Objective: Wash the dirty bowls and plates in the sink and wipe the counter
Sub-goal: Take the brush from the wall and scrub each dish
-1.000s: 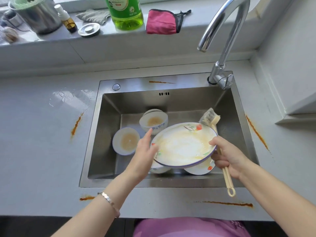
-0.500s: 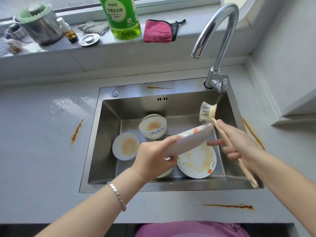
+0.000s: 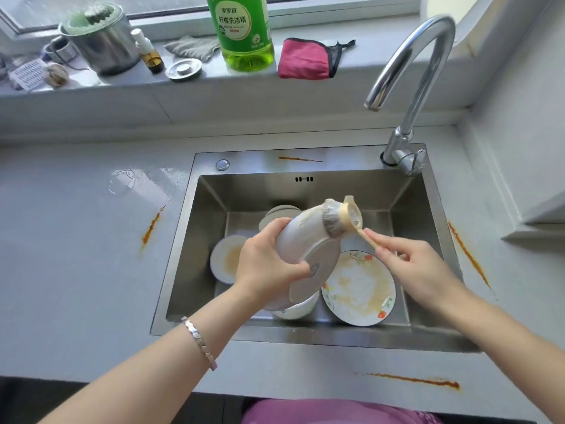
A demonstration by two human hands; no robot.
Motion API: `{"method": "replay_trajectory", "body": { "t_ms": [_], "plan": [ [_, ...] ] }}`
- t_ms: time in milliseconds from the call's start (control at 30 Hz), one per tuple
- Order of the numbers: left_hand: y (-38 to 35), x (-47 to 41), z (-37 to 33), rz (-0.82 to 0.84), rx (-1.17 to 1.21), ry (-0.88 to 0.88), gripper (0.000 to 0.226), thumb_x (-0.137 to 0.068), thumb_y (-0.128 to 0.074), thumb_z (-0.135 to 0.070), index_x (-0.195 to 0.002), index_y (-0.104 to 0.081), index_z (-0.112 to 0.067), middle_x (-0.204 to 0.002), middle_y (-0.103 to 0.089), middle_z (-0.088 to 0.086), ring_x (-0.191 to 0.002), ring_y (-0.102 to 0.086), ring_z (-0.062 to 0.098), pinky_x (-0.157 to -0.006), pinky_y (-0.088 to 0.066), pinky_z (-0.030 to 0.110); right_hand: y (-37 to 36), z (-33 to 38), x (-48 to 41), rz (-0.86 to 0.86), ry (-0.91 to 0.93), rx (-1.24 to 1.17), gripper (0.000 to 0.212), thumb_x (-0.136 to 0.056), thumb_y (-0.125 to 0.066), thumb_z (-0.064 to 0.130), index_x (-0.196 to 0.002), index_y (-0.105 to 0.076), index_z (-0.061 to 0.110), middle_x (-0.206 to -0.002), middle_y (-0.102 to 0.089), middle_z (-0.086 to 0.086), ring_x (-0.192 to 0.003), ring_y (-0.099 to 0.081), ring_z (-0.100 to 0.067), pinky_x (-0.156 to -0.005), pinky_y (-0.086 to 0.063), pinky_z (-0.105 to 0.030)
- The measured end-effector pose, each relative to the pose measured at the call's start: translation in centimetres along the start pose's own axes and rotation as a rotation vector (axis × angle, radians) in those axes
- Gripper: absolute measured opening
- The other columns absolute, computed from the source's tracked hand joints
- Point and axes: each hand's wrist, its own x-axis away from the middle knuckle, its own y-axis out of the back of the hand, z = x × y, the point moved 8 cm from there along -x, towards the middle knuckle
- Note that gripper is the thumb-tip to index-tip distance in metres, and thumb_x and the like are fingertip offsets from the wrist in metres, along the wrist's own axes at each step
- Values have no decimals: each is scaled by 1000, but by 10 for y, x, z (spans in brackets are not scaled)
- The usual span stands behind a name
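Observation:
My left hand [image 3: 266,264] grips a white plate [image 3: 308,249] over the steel sink [image 3: 183,255], tilted so its underside faces me. My right hand [image 3: 419,267] holds the wooden handle of a dish brush [image 3: 339,221], whose bristle head presses on the plate's upper back. On the sink floor below lie a dirty flowered plate [image 3: 363,289], a small bowl [image 3: 226,258] with yellow residue at the left, a bowl [image 3: 278,214] behind the held plate and another bowl [image 3: 298,310] partly hidden under it.
The tap [image 3: 406,84] arches over the sink's back right corner. Orange sauce streaks mark the counter [image 3: 76,270] at left [image 3: 151,228], right [image 3: 467,255] and front [image 3: 415,381]. A green detergent bottle [image 3: 241,32], pink cloth [image 3: 305,59], grey rag [image 3: 191,47] and metal pot [image 3: 101,44] sit on the windowsill.
The plate was face up a second ago; my left hand has turned it over so its underside shows. My right hand brought the brush head from behind the plate onto its back.

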Motion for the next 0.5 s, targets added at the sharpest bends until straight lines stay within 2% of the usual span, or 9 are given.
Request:
{"method": "replay_trajectory", "body": {
  "t_ms": [100, 167, 233, 267, 333, 367, 400, 467, 500],
  "plan": [
    [2, 0, 3, 0, 28, 16, 50, -53, -75, -20, -91, -53, -43, -75, -60, -23, -73, -58, 1, -66, -46, 12, -20, 15, 14, 117, 55, -22, 37, -95, -49, 13, -118, -55, 42, -40, -39, 20, -44, -40, -1, -74, -41, -11],
    [3, 0, 5, -13, 58, 1, 47, -46, -70, -27, -85, -54, -47, -72, -63, -25, -71, -58, -3, -68, -49, 15, -35, 29, 30, 214, 100, -41, 38, -94, -48, 8, -115, -53, 40, -40, -47, 28, -51, -52, 12, -76, -43, -1],
    [4, 1, 8, -25, 77, 7, 48, -45, -67, -28, -88, -56, -44, -73, -63, -21, -70, -58, -1, -68, -50, 19, -22, 24, 20, 142, 73, -9, 37, -95, -48, 9, -118, -55, 36, -34, -40, 22, -44, -46, 7, -66, -36, -5],
    [4, 3, 10, -36, 83, 12, 49, -45, -66, -27, -91, -58, -40, -75, -63, -18, -71, -58, 3, -68, -50, 21, -10, 11, 9, 68, 35, 0, 35, -95, -48, 12, -122, -56, 34, -34, -38, 21, -42, -43, 4, -66, -36, -13],
    [6, 4, 10, -52, 102, 7, 47, -46, -66, -26, -91, -58, -37, -75, -62, -16, -70, -56, 4, -67, -49, 21, 0, -1, 1, -3, -27, -27, 34, -95, -48, 13, -123, -56, 31, -55, -59, 28, -58, -53, 7, -77, -40, -18],
    [6, 4, 10, -60, 118, 8, 46, -46, -66, -26, -89, -57, -38, -75, -62, -16, -70, -56, 3, -66, -48, 20, -2, 0, 3, -12, -20, -36, 34, -95, -48, 13, -122, -56, 33, -71, -68, 22, -66, -58, 3, -81, -43, -20],
    [8, 4, 10, -69, 137, 15, 44, -46, -66, -25, -87, -57, -39, -76, -63, -16, -70, -56, 2, -65, -48, 18, -10, 3, 8, 16, 14, -42, 35, -95, -49, 13, -122, -55, 34, -67, -68, 17, -61, -58, -3, -78, -44, -17],
    [11, 3, 11, -91, 171, 32, 43, -47, -67, -24, -84, -57, -40, -79, -63, -20, -71, -57, -3, -65, -48, 14, -27, 17, 22, 114, 77, -75, 35, -95, -48, 10, -120, -55, 34, -38, -42, 18, -42, -40, -3, -63, -35, -6],
    [12, 3, 12, -103, 187, 39, 43, -47, -68, -23, -84, -57, -41, -78, -64, -22, -71, -57, -5, -65, -47, 11, -28, 19, 23, 120, 75, -81, 35, -94, -48, 9, -119, -55, 34, -36, -36, 17, -40, -36, -2, -60, -33, -4]
  ]
}}
